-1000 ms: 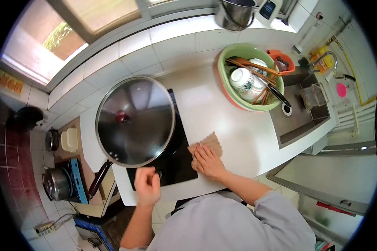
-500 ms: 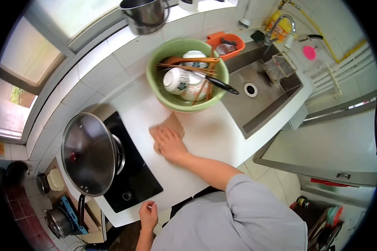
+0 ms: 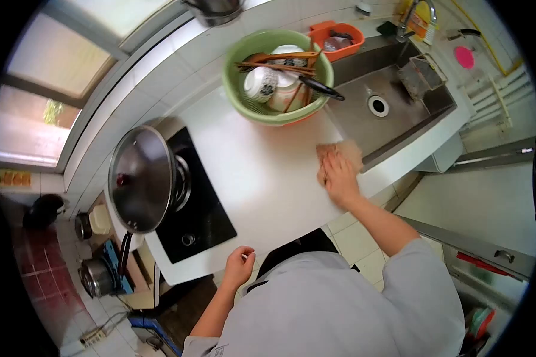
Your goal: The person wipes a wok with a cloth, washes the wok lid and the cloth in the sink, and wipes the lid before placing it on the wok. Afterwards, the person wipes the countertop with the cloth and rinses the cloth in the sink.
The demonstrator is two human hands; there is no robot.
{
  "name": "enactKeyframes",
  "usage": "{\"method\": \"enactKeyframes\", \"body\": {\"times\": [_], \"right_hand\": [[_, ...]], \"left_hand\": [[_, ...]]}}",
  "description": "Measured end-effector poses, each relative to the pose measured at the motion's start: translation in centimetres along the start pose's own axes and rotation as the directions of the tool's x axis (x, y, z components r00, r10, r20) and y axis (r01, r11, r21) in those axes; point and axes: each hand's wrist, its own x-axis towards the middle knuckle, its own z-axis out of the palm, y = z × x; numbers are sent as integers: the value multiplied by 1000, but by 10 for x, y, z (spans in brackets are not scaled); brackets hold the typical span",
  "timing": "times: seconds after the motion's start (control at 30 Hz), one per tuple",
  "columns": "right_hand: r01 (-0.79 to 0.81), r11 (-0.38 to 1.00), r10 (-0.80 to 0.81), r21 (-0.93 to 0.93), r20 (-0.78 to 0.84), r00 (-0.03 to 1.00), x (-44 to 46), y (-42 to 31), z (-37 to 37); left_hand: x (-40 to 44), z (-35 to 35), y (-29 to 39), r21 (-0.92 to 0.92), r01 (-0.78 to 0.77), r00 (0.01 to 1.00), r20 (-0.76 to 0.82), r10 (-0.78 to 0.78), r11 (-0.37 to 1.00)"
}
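Observation:
My right hand presses a beige cloth down on the white countertop, by the near left corner of the sink. Its fingers reach over the cloth, and cloth bunches out on both sides of them. My left hand hovers beside the counter's front edge, near the stove, its fingers curled in and nothing visible in them. Behind the cloth, at the back of the counter, stands a green basin filled with bowls, chopsticks, a wooden spoon and a black-handled utensil.
A lidded pan sits on the black gas stove at left. The steel sink lies to the right, with a wire basket in its far corner. An orange container stands behind it, and a faucet rises at the back.
My right hand has slid the cloth rightward across the counter, from in front of the basin to the sink's edge. The view has shifted too. My left hand stays curled by the counter edge.

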Motion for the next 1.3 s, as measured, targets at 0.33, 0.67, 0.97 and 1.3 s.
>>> {"method": "enactKeyframes", "body": {"times": [0.33, 0.67, 0.97, 1.3], "right_hand": [[179, 909, -324, 376, 368, 872, -10, -222, 56], [380, 906, -408, 187, 144, 902, -110, -109, 24], [-118, 989, 116, -90, -30, 993, -104, 121, -44], [-244, 963, 235, -117, -87, 968, -65, 405, -112]], "left_hand": [[-81, 30, -70, -25, 154, 985, -69, -156, 988], [-89, 80, -58, -198, 145, 989, 23, -144, 969], [-15, 130, 27, -149, 56, 998, 37, -51, 987], [91, 256, 239, -152, 61, 975, 221, -26, 986]]}}
